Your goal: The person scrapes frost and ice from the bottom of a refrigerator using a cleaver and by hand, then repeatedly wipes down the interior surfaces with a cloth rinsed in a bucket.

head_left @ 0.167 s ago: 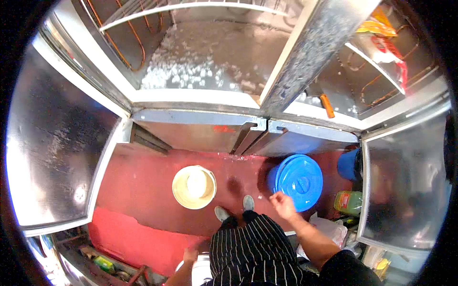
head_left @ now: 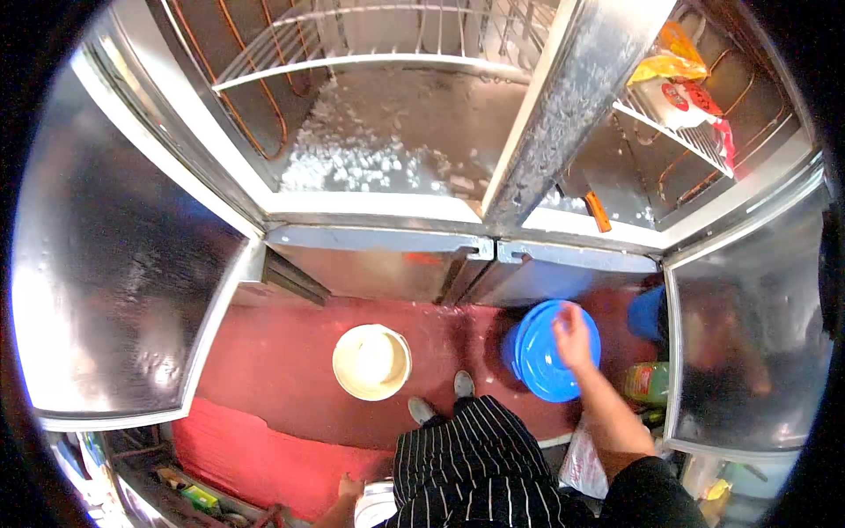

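My right hand (head_left: 572, 336) is over the lid of the blue bucket (head_left: 541, 365), with nothing seen in it. Its fingers are slightly smeared and look loosely apart; whether it touches the lid I cannot tell. My left hand (head_left: 350, 486) is low at my left side, beside a white round container (head_left: 377, 505) partly hidden by my striped apron. The fingers of that hand show too little to read their grip. A cream bucket (head_left: 341, 371) stands on the red floor, with something pale inside. An orange-handled tool (head_left: 598, 212) lies on the right compartment's sill.
Two upper doors stand open, one left (head_left: 114, 290) and one right (head_left: 748, 334). Loose ice (head_left: 352, 163) covers the left compartment's floor. Bags (head_left: 678, 92) rest on the right wire shelf. A green-filled jug (head_left: 649, 382) and another blue container (head_left: 647, 312) stand right.
My right hand has moved forward and right, from the blue bucket's near edge to over its lid. My view has tilted slightly up, and my left hand shows a little more clearly.
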Demonstrator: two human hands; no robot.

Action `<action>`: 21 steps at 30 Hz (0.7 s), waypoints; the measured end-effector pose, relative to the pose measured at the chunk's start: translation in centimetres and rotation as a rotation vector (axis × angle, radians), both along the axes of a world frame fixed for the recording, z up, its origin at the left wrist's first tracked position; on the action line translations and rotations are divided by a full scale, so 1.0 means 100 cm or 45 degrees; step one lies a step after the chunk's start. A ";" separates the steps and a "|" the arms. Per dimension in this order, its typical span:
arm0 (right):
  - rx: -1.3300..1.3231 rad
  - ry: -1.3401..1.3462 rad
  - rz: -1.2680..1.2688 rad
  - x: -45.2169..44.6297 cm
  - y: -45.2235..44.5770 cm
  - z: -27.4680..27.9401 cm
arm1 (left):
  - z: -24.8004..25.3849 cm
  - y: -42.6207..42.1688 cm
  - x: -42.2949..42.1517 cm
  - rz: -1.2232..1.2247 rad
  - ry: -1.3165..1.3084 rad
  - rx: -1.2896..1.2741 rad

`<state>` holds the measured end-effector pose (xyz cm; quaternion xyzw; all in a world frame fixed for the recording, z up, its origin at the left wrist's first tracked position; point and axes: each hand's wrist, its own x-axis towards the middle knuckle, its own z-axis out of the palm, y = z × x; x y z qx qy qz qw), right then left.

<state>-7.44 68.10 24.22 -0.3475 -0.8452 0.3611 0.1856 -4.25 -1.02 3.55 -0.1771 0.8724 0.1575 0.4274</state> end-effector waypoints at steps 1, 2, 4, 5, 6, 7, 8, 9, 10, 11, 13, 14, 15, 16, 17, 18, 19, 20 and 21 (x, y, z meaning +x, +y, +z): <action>0.125 0.019 -0.036 -0.010 0.034 0.005 | 0.005 0.008 -0.013 0.196 -0.055 0.096; 0.222 0.023 -0.071 -0.013 0.060 0.007 | 0.022 0.009 -0.020 0.574 -0.210 0.283; 0.539 -0.097 -0.103 -0.043 0.118 0.018 | 0.037 0.043 -0.072 0.451 0.064 0.513; 0.619 -0.103 -0.135 -0.054 0.138 0.029 | 0.048 0.059 -0.087 0.314 0.278 0.709; 0.695 -0.103 -0.166 -0.067 0.152 0.039 | 0.058 0.074 -0.101 0.445 0.322 0.723; 0.670 -0.166 -0.173 -0.076 0.163 0.056 | 0.068 0.088 -0.114 0.580 0.368 0.737; 0.643 -0.226 -0.174 -0.088 0.173 0.066 | 0.086 0.104 -0.129 0.609 0.407 0.725; 0.555 -0.282 -0.197 -0.103 0.192 0.064 | 0.122 0.124 -0.147 0.546 0.476 0.735; 0.470 -0.343 -0.216 -0.113 0.214 0.060 | 0.152 0.142 -0.156 0.484 0.540 0.742; 0.546 -0.381 -0.286 -0.121 0.225 0.051 | 0.172 0.157 -0.161 0.507 0.577 0.729; 0.426 -0.608 -0.279 -0.140 0.232 0.061 | 0.200 0.174 -0.173 0.537 0.567 0.663; 0.445 -0.733 -0.267 -0.148 0.239 0.061 | 0.196 0.171 -0.173 0.552 0.587 0.648; 0.444 -0.724 -0.247 -0.152 0.245 0.061 | 0.188 0.168 -0.169 0.359 0.598 0.459; 0.475 -0.738 -0.234 -0.153 0.250 0.066 | 0.170 0.163 -0.158 0.170 0.589 0.272; 0.508 -0.739 -0.221 -0.159 0.255 0.067 | 0.143 0.151 -0.148 0.192 0.599 0.268; 0.515 -0.721 -0.204 -0.167 0.264 0.064 | 0.111 0.136 -0.139 0.366 0.562 0.371; 0.478 -0.690 -0.190 -0.172 0.273 0.058 | 0.094 0.123 -0.133 0.455 0.545 0.418; 0.438 -0.662 -0.178 -0.177 0.278 0.052 | 0.080 0.112 -0.128 0.545 0.531 0.463; 0.402 -0.581 -0.149 -0.178 0.281 0.056 | 0.074 0.104 -0.126 0.491 0.518 0.466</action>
